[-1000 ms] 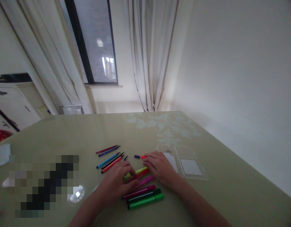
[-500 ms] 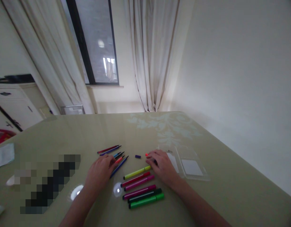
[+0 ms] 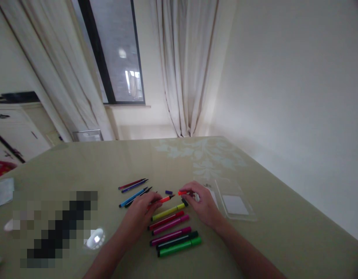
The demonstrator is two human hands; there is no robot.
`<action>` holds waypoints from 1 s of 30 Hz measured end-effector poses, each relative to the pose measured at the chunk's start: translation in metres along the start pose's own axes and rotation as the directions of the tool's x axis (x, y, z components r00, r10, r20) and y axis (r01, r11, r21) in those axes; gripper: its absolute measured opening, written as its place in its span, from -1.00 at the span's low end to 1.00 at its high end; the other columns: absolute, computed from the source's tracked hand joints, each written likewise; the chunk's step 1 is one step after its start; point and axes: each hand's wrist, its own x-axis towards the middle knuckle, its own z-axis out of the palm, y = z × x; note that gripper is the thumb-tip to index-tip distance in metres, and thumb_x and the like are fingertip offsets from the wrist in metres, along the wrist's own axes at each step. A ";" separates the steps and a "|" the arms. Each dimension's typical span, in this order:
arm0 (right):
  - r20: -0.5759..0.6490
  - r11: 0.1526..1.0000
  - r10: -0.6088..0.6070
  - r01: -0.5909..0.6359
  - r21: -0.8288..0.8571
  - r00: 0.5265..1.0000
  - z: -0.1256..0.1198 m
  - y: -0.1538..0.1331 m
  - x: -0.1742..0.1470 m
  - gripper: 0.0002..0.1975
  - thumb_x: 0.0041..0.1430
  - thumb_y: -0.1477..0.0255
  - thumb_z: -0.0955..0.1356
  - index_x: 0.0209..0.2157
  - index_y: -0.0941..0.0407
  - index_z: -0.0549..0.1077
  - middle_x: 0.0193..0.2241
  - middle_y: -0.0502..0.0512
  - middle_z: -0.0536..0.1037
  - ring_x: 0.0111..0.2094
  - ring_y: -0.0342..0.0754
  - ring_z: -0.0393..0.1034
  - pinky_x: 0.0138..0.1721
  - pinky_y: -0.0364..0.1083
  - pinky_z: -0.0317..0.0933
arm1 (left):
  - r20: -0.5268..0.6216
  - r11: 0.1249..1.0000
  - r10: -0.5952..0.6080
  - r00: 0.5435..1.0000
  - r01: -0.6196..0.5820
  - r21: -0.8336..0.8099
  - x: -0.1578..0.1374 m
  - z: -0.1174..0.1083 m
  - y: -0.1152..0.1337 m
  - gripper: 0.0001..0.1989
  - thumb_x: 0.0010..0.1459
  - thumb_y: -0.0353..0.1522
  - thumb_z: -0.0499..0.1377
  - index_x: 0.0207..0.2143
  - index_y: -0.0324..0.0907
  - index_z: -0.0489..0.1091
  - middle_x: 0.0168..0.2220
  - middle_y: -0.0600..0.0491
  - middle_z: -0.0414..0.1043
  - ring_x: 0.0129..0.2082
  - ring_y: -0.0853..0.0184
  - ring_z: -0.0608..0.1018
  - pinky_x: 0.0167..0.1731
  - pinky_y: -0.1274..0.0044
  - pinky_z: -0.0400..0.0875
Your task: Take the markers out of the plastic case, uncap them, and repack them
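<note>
My left hand (image 3: 142, 211) pinches an uncapped orange-red marker (image 3: 166, 199), its dark tip pointing right. Across a small gap, my right hand (image 3: 202, 201) holds an orange-red marker cap (image 3: 182, 192) between thumb and fingers. On the table between and behind the hands lies a dark blue cap (image 3: 169, 192). Just below my right fingertips, a black cap (image 3: 184, 202) is near the end of the yellow-green marker (image 3: 169, 212). Beyond my left hand lie uncapped markers, among them a light blue one (image 3: 133, 197) and a dark red one (image 3: 131, 183).
Capped markers lie in a row toward me: a red one (image 3: 166, 221), magenta ones, a dark green one and a bright green one (image 3: 179, 247). An open clear plastic case (image 3: 251, 203) lies at the right. A wall (image 3: 301, 116) borders the table's right side.
My left hand has lifted the orange-red marker and moved it right toward my right hand. My right hand has picked up the orange-red cap from the table.
</note>
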 end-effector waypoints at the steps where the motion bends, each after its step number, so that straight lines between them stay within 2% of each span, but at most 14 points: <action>1: 0.009 1.000 -0.004 0.004 0.008 1.000 0.000 0.000 0.000 -0.91 0.27 0.41 0.43 -0.20 0.04 0.61 -0.27 0.06 0.59 -0.27 -0.06 0.46 -0.21 -0.10 0.31 | 0.000 1.000 0.003 1.000 -0.003 -0.002 0.000 0.000 0.000 -0.76 0.36 -0.18 0.08 -0.20 -0.06 0.50 -0.22 0.05 0.57 -0.21 0.22 0.55 -0.19 0.45 0.36; 7: 0.066 1.000 -0.016 0.015 0.024 0.998 0.004 -0.004 -0.001 -0.87 0.29 0.35 0.44 -0.17 0.02 0.64 -0.26 0.08 0.59 -0.22 -0.04 0.47 -0.16 -0.08 0.32 | -0.007 0.999 0.037 0.999 -0.037 0.000 -0.001 0.000 0.001 -0.80 0.34 -0.21 0.12 -0.21 -0.06 0.51 -0.22 0.07 0.57 -0.20 0.23 0.55 -0.16 0.46 0.35; 13: 0.107 1.000 0.019 -0.022 0.022 0.994 0.005 -0.008 -0.003 -0.83 0.31 0.30 0.41 -0.16 0.01 0.67 -0.31 0.08 0.61 -0.28 -0.04 0.49 -0.21 -0.09 0.33 | 0.013 0.998 0.038 0.999 -0.038 -0.055 -0.003 0.003 0.010 -0.75 0.36 -0.21 0.08 -0.19 -0.08 0.53 -0.25 0.04 0.58 -0.26 0.26 0.56 -0.23 0.50 0.39; 19: 0.111 0.999 0.045 -0.043 -0.017 0.993 0.003 -0.008 -0.004 -0.82 0.31 0.30 0.40 -0.19 0.02 0.67 -0.34 0.08 0.62 -0.32 -0.04 0.49 -0.24 -0.09 0.33 | -0.022 0.996 0.023 0.999 -0.025 -0.083 -0.002 0.003 0.020 -0.74 0.32 -0.21 0.12 -0.25 -0.07 0.59 -0.31 0.04 0.60 -0.31 0.25 0.57 -0.26 0.50 0.40; 24: 0.171 0.997 0.072 -0.065 -0.048 0.983 0.007 -0.005 -0.004 -0.84 0.31 0.31 0.41 -0.24 0.05 0.65 -0.33 0.06 0.65 -0.29 -0.04 0.52 -0.21 -0.09 0.34 | 0.075 0.999 -0.012 0.997 0.015 -0.039 -0.003 -0.002 0.016 -0.77 0.29 -0.22 0.15 -0.25 -0.07 0.59 -0.30 0.05 0.62 -0.29 0.25 0.58 -0.25 0.49 0.39; 27: 0.218 0.987 0.047 -0.012 -0.158 0.975 0.014 -0.005 -0.004 -0.81 0.37 0.33 0.36 -0.14 0.06 0.62 -0.19 0.09 0.66 -0.11 -0.01 0.51 -0.03 -0.04 0.31 | 0.117 0.999 0.017 0.993 -0.020 0.030 -0.005 -0.001 0.013 -0.80 0.27 -0.22 0.18 -0.26 -0.08 0.58 -0.29 0.03 0.59 -0.26 0.24 0.57 -0.23 0.49 0.38; 30: 0.272 0.932 0.013 0.087 -0.352 0.962 0.022 -0.004 -0.004 -0.69 0.42 0.32 0.30 0.12 0.01 0.50 0.14 0.14 0.53 0.16 0.07 0.36 0.19 0.08 0.14 | 0.134 0.993 0.061 0.989 -0.074 0.093 -0.006 0.001 0.013 -0.81 0.24 -0.22 0.21 -0.33 -0.08 0.57 -0.29 0.02 0.55 -0.21 0.23 0.55 -0.19 0.47 0.37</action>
